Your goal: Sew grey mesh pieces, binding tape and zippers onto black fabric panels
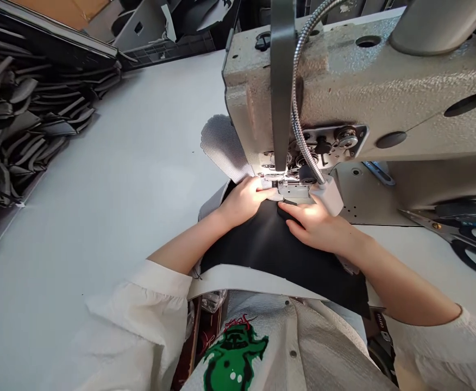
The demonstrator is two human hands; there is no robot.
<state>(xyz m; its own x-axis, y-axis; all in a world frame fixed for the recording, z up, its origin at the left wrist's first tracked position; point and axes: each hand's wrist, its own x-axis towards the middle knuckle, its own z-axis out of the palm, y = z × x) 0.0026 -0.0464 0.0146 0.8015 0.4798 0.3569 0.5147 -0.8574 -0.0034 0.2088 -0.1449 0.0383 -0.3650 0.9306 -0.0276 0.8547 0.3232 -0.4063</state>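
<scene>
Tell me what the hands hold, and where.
The left hand and right hand rest on the black material, near its far edge by the sewing machine; whether either pinches it cannot be told.

the one view looks from the wearer's head, forward and steeply down over the smooth white tabletop (140, 141). it sits high by the tabletop's near edge, close enough that the pale shirt with a green printed figure (236, 358) fills the bottom middle. the bare left hand (243, 202) and the bare right hand (319, 225) fall near the middle of the view, inward from that near edge. the beige metal sewing machine (405, 87) stands close, cut off at the view's right side; the tabletop's left edge and far edge both show.
</scene>
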